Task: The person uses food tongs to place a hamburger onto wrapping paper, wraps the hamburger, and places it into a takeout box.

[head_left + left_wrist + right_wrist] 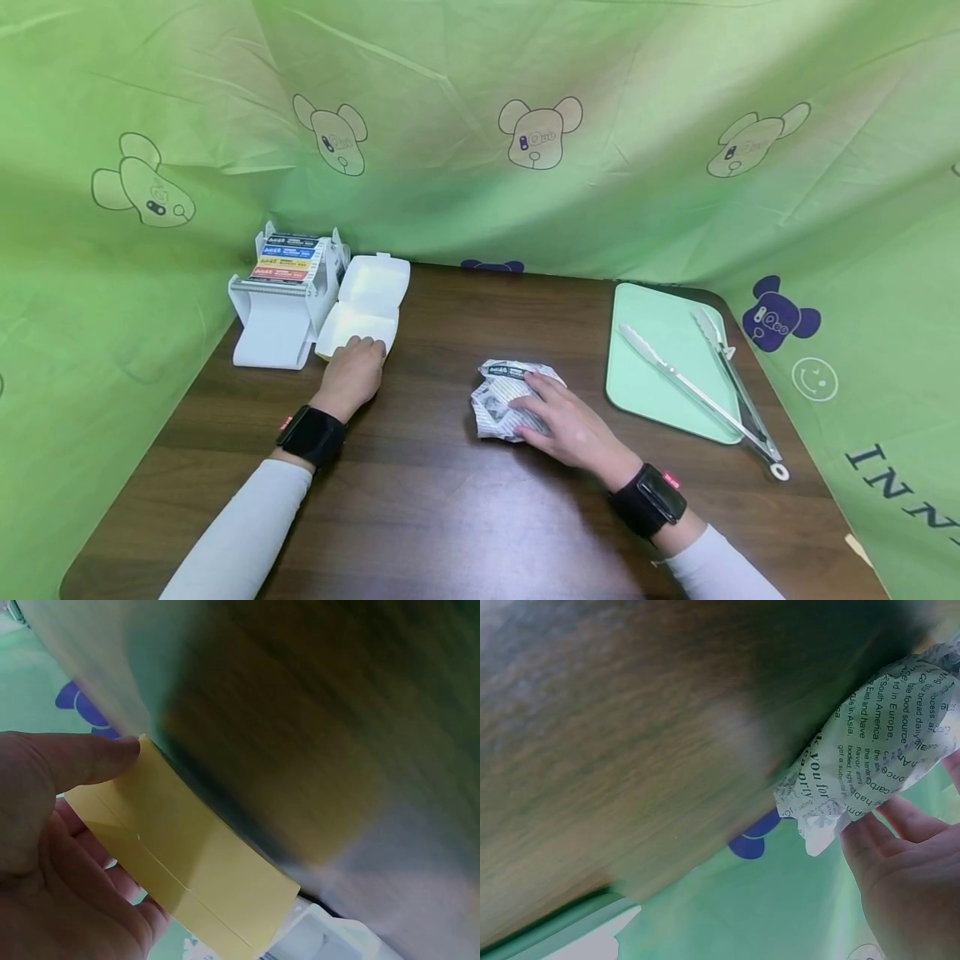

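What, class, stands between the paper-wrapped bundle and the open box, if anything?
Nothing visible stands on the table between the bundle and the open box; the left hand grips the box's near edge and might obstruct an approach there.

The left hand (354, 375) grips an open white box (371, 287); the right hand (573, 425) touches a paper-wrapped bundle (495, 398).

The head view was bright and mostly sharp, with whitish glare on the near part of the tabletop (480, 533) and a soft shadow along the left sleeve (240, 525). Folds in the curtain (427, 42) made lighter and darker bands. The left wrist view was dimmer, its tabletop smeared by blur, the box (202, 840) clearer. The right wrist view blurred the tabletop too, yet much lettering on the wrapper (881, 739) stayed readable.
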A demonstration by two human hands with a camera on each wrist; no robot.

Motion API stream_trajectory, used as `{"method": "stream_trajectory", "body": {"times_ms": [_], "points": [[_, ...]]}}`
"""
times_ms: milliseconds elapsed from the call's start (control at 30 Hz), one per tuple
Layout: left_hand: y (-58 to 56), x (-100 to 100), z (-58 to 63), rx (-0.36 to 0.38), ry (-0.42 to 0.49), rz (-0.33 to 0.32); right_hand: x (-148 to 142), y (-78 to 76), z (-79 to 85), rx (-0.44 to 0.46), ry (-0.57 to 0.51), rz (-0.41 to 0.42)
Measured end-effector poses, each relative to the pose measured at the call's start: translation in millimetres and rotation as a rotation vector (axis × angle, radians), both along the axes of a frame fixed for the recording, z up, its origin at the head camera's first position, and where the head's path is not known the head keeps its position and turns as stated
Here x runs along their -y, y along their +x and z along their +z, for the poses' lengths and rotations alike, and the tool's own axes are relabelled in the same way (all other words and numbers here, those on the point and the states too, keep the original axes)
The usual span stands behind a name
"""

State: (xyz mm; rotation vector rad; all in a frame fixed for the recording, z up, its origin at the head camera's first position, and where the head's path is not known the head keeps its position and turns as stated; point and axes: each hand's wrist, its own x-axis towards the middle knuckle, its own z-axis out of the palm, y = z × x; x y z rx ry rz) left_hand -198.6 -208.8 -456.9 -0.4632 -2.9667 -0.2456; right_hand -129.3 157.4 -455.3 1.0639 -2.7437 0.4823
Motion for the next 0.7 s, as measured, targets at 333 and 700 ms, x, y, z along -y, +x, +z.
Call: {"method": "stream_trajectory", "body": {"times_ms": [333,700], "points": [[11.5,-22.0,-2.5,-0.028,0.007,-0.073,-6.2,6.9,2.3,0.007,0.009,-0.023],[26.2,-47.7,-2.7,-0.006,-0.032,-0.157,-15.9,15.5,0.9,-0.009,-0.006,-0.031]]}}
